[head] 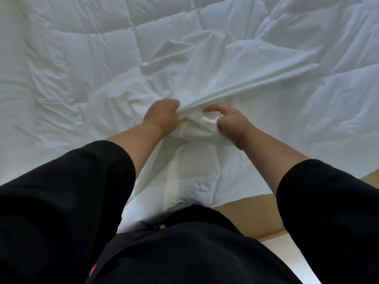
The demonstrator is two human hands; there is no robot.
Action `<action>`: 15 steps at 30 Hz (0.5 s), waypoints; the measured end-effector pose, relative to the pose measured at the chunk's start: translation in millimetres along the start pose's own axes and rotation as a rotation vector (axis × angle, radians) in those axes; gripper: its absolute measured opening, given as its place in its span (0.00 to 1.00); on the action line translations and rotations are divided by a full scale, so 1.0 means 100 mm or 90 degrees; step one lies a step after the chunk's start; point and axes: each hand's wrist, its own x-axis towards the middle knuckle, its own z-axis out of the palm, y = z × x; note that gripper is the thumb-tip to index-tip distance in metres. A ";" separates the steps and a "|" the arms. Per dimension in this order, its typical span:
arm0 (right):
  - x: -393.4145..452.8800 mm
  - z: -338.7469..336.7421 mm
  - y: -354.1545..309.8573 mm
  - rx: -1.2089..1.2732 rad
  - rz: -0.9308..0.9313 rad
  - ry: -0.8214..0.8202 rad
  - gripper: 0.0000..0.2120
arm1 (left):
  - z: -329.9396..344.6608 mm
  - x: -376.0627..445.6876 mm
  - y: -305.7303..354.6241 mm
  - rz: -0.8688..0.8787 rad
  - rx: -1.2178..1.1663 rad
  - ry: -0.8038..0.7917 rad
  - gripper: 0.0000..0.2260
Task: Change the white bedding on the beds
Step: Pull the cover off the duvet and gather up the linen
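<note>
Left hand [162, 117] is gripping the folded cover [235, 78] edge taut while right hand [229, 121], fingers loosely curled, is pinching bunched fabric beside it, likely seeking the opening, cover lying across the quilt [71, 68] on the bed.

White quilted duvet [82, 58]; black sleeves [67, 191]; tan floor [256, 216].

Rumpled white duvet [82, 78] across bed

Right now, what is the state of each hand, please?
Left hand: closed, gripping the folded white sheet by its edge.
Right hand: closed on bunched fabric of the same sheet, forefinger partly extended.
</note>
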 end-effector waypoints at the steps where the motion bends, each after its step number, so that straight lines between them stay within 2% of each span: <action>1: -0.05 -0.10 -0.05 -0.032 -0.018 0.026 0.26 | -0.18 -0.02 -0.07 -0.033 -0.035 0.041 0.05; 3: -0.12 -0.47 -0.15 -0.077 -0.046 0.098 0.22 | -0.63 -0.12 -0.25 -0.088 -0.068 0.147 0.10; 5: -0.24 -1.01 -0.18 -0.118 -0.058 0.208 0.17 | -1.08 -0.31 -0.53 -0.130 -0.034 0.238 0.16; 8: -0.57 -1.89 -0.02 -0.189 -0.009 0.348 0.18 | -1.54 -0.75 -1.17 -0.257 0.026 0.295 0.18; 10: -0.75 -2.35 0.23 -0.249 0.077 0.407 0.22 | -1.64 -1.09 -1.62 -0.388 0.051 0.284 0.16; 12: -0.76 -2.64 0.60 -0.316 0.154 0.381 0.30 | -1.56 -1.41 -1.99 -0.513 0.062 0.254 0.16; 13: -0.75 -2.65 0.75 -0.364 0.178 0.377 0.28 | -1.48 -1.53 -2.10 -0.567 0.051 0.235 0.15; 15: -0.76 -2.42 0.92 -0.430 0.218 0.343 0.13 | -1.21 -1.72 -2.20 -0.634 0.030 0.149 0.15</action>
